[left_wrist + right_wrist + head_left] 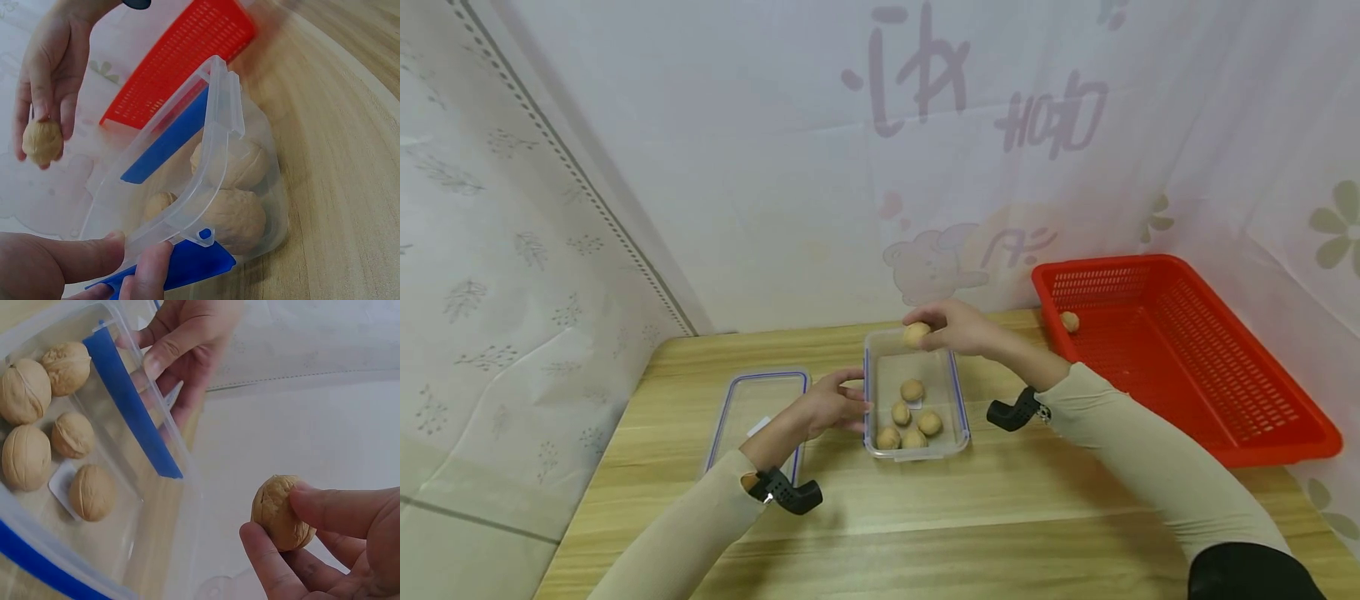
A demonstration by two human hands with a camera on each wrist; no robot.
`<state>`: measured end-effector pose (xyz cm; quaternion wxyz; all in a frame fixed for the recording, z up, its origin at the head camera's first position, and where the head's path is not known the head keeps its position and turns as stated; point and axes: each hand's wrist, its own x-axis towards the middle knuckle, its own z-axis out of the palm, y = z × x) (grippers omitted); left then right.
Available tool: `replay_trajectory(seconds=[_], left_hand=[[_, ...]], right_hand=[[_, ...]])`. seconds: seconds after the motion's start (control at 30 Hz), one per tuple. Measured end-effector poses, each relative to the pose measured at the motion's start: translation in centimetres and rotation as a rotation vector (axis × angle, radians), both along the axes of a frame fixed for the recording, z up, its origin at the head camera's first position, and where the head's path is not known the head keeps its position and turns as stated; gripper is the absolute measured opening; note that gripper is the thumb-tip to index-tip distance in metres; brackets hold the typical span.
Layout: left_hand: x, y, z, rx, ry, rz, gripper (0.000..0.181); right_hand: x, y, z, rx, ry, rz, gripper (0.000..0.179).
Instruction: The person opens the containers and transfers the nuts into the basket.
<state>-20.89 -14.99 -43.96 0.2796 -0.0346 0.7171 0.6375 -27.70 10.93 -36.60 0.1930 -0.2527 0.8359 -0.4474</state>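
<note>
Beige sleeves [1157, 458], cut off below, lie nearest; they hide parts of the lid [760, 400] and red basket [1187, 367]. The right hand [958, 327] pinches a walnut [916, 335] above the clear box [928, 367]; the left hand's [833, 406] extended fingers, partly hidden, touch its side. Five walnuts [912, 390] inside look hazy through the wall.

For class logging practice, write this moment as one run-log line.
right hand: pinches walnut; left hand: touches box; box: five walnuts; lid: off; basket: walnut inside

The person's arms [1157, 454] extend forward, right grip [957, 327] pinching between thumb [331, 511] and fingertips [254, 539], left grip [829, 404] with fingers [150, 272] parted.
</note>
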Motion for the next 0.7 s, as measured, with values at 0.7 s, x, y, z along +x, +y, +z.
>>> replay_trajectory(seconds=[0.7], left_hand=[[0.1, 0.1, -0.1, 0.001, -0.002, 0.014, 0.068]], right_hand=[[0.2, 8.3, 3.2, 0.026, 0.031, -0.106, 0.045]])
